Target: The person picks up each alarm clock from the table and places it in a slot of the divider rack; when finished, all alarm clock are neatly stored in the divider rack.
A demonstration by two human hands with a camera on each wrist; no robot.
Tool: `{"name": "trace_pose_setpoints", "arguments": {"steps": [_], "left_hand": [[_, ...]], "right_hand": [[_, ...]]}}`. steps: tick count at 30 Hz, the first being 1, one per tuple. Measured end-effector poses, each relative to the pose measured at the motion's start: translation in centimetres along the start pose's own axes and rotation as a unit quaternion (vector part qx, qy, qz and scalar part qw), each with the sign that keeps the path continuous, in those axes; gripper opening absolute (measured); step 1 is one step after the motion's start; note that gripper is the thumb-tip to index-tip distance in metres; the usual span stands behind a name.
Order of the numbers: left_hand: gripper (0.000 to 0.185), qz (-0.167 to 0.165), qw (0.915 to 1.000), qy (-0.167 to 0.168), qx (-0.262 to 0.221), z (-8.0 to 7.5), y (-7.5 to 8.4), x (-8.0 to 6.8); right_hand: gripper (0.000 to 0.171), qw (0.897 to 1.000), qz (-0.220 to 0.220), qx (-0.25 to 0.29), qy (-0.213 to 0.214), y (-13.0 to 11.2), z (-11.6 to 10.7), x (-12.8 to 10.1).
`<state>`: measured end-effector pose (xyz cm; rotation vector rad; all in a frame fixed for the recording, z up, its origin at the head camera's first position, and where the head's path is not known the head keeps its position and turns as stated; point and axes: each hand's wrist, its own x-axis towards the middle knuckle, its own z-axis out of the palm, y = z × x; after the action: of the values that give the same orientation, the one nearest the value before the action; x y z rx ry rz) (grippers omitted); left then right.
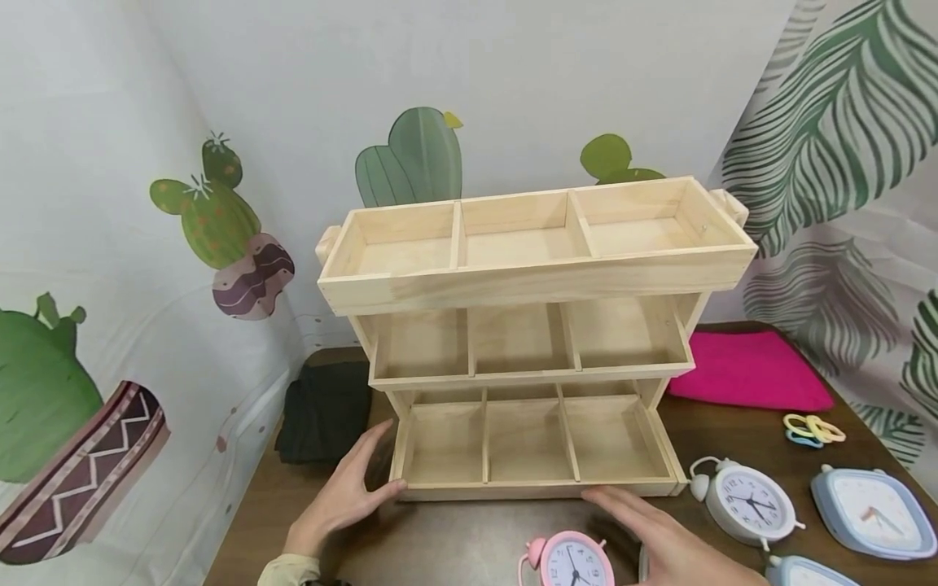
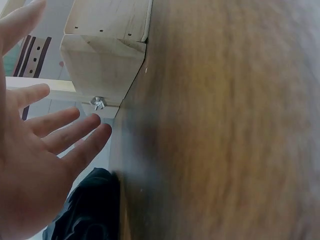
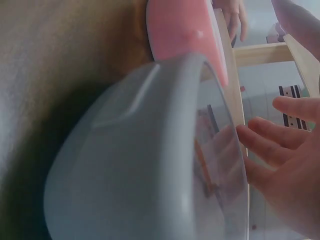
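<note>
A three-tier pale wooden rack (image 1: 528, 281) with open compartments stands on the brown table (image 1: 454, 541). My left hand (image 1: 352, 484) is open at the bottom tier's front left corner, its thumb at the corner and its fingers spread along the side. In the left wrist view the left hand (image 2: 45, 150) has its fingers spread just short of the rack corner (image 2: 105, 55). My right hand (image 1: 648, 525) lies flat and open, with its fingertips at the bottom tier's front edge. The right hand (image 3: 287, 170) holds nothing in the right wrist view.
A pink alarm clock (image 1: 575, 563) sits between my hands. A white alarm clock (image 1: 747, 500), a blue square clock (image 1: 872, 514) and a grey-blue clock (image 3: 145, 165) lie to the right. Hair ties (image 1: 813, 429) and a pink cloth (image 1: 747, 370) lie further back. A black cloth (image 1: 326, 411) lies left of the rack.
</note>
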<state>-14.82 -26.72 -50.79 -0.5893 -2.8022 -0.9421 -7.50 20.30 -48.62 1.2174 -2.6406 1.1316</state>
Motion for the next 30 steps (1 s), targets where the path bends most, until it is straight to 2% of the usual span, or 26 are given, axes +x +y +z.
{"name": "trace_pose_setpoints", "arguments": {"steps": [5,11,16,19,23,27,30], "left_hand": [[0.087,0.021,0.9994,0.0,-0.029,0.4,0.0,0.3],[0.085,0.029,0.9966,-0.006,-0.077,1.0,-0.2,0.8],[0.087,0.017,0.9968,-0.012,-0.077,1.1,-0.2,1.1],[0.09,0.006,0.9963,-0.019,-0.083,1.2,-0.3,1.2],[0.092,-0.003,0.9956,-0.026,-0.09,1.3,-0.4,1.2],[0.091,-0.004,0.9958,-0.025,-0.088,1.4,-0.7,1.2],[0.091,-0.002,0.9961,-0.023,-0.085,1.6,-0.9,1.2]], "right_hand": [[0.094,1.0,0.012,-0.012,-0.018,-0.2,0.7,0.7],[0.092,0.999,-0.023,-0.019,-0.024,0.2,1.4,1.2],[0.09,0.998,-0.043,-0.017,-0.036,0.3,1.9,1.8],[0.086,0.997,-0.051,-0.04,-0.039,0.3,2.1,2.0],[0.082,0.995,-0.03,-0.073,-0.06,-0.1,2.4,2.2],[0.083,0.992,-0.001,-0.079,-0.097,-0.4,2.7,2.4],[0.079,0.991,-0.009,-0.078,-0.106,-0.4,3.0,2.6]]}}
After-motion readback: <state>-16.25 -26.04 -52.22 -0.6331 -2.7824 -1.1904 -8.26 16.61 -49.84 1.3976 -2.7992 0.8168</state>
